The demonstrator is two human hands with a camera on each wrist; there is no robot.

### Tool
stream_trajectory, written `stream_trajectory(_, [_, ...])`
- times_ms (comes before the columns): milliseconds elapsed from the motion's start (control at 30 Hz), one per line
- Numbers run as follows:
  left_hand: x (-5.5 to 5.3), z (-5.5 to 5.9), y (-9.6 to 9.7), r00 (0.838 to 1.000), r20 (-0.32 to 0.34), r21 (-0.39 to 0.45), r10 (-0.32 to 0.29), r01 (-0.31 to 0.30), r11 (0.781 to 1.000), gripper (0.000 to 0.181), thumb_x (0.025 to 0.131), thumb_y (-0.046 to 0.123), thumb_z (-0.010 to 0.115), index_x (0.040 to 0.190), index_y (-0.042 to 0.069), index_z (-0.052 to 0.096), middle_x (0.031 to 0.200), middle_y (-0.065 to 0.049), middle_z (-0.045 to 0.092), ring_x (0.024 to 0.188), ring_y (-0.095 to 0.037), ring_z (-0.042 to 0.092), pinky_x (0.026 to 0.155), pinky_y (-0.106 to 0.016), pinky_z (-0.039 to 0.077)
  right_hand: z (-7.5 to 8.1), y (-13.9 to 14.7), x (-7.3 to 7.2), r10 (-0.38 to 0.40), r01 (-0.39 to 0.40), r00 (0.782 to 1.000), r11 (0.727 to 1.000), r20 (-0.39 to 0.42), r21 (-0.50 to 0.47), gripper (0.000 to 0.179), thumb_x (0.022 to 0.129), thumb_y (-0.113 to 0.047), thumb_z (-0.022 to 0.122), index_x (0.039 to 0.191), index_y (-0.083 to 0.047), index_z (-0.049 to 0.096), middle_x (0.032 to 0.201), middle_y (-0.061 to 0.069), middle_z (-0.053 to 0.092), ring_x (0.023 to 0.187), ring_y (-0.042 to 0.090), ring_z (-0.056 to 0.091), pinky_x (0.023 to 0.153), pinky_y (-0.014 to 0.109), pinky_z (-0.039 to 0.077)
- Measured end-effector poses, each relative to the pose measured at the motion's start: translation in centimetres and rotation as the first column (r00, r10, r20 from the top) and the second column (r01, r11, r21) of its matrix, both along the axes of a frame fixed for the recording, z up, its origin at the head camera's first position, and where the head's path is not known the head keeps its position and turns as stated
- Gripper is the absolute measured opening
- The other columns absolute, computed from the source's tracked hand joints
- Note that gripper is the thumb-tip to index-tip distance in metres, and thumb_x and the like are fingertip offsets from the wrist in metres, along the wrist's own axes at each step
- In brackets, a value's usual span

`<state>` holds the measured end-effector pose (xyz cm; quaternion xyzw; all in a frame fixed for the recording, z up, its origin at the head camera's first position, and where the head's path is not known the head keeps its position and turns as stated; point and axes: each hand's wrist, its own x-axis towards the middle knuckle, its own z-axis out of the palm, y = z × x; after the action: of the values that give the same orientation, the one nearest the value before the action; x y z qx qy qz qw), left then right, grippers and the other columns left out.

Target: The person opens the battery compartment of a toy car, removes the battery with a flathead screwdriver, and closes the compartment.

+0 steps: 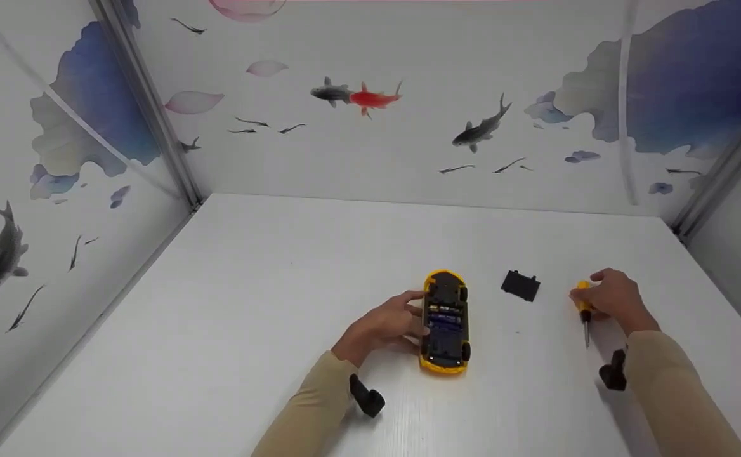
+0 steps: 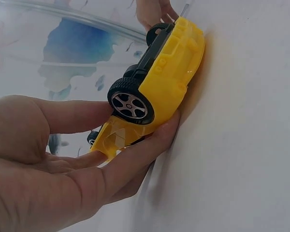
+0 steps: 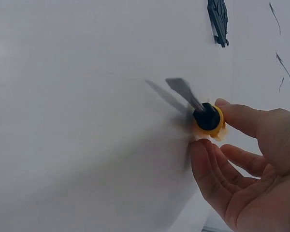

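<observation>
A yellow toy car (image 1: pixel 445 349) lies upside down on the white table, its black underside facing up. Batteries (image 1: pixel 445 318) show in the uncovered compartment at its middle. My left hand (image 1: pixel 388 324) holds the car from its left side; in the left wrist view the thumb (image 2: pixel 79 115) is at a wheel (image 2: pixel 130 105) and the fingers are along the yellow body. Farther right, my right hand (image 1: pixel 618 299) pinches the yellow handle of a flat-blade screwdriver (image 3: pixel 210 118) between thumb and fingertips. Its metal shaft points toward the near edge in the head view.
A black battery cover (image 1: pixel 521 285) lies on the table (image 1: pixel 250 317) between the car and the screwdriver. White panels (image 1: pixel 396 165) with painted fish stand at the back and sides, with metal posts (image 1: pixel 148 101) at the corners. Black wrist cameras (image 1: pixel 367 398) sit on both sleeves.
</observation>
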<state>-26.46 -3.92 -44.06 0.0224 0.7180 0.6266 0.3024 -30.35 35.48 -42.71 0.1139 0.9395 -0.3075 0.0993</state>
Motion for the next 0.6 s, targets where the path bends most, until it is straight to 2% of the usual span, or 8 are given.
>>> stream_trajectory(67, [0.0,0.0,-0.1,1.000,0.002,0.009,-0.001,0.001,1.000,0.080,0.086,-0.011,0.060,0.156,0.019,0.033,0.150,-0.019,0.047,0.113,-0.032,0.066,0.091,-0.051,0.059,0.0,0.0,-0.1,0.014,-0.014,1.000,1.000,0.006,0.003,0.070,0.095,-0.022,0.063,0.140,0.022,0.032,0.130,0.043,0.042,0.096,0.035,0.058,0.068,0.025,0.058])
stream_trajectory(333, [0.0,-0.1,-0.1,1.000,0.009,0.005,0.006,-0.006,1.000,0.080,0.087,-0.011,0.060,0.156,0.020,0.034,0.151,-0.018,0.046,0.114,-0.032,0.065,0.093,-0.052,0.058,0.5,0.1,-0.3,0.000,0.003,0.999,0.997,0.041,-0.075,0.068,0.097,-0.021,0.060,0.144,0.019,0.029,0.132,0.041,0.040,0.095,0.029,0.061,0.074,0.028,0.062])
stream_trajectory(467, [0.1,0.0,0.0,1.000,0.016,-0.004,0.008,-0.008,1.000,0.079,0.088,-0.010,0.060,0.156,0.021,0.034,0.151,-0.018,0.046,0.114,-0.032,0.065,0.094,-0.052,0.058,1.2,-0.2,-0.1,0.001,0.001,1.000,0.992,0.021,-0.129,0.068,0.099,-0.023,0.059,0.146,0.016,0.029,0.133,0.039,0.041,0.090,0.022,0.065,0.075,0.028,0.062])
stream_trajectory(600, [0.0,0.0,0.1,1.000,0.020,-0.003,0.010,-0.010,1.000,0.080,0.087,-0.011,0.060,0.156,0.021,0.034,0.151,-0.018,0.046,0.116,-0.032,0.064,0.096,-0.052,0.057,2.2,-1.0,0.2,0.009,-0.013,1.000,0.986,-0.027,-0.166,0.071,0.099,-0.028,0.058,0.149,0.014,0.029,0.138,0.038,0.043,0.099,0.028,0.066,0.079,0.029,0.062])
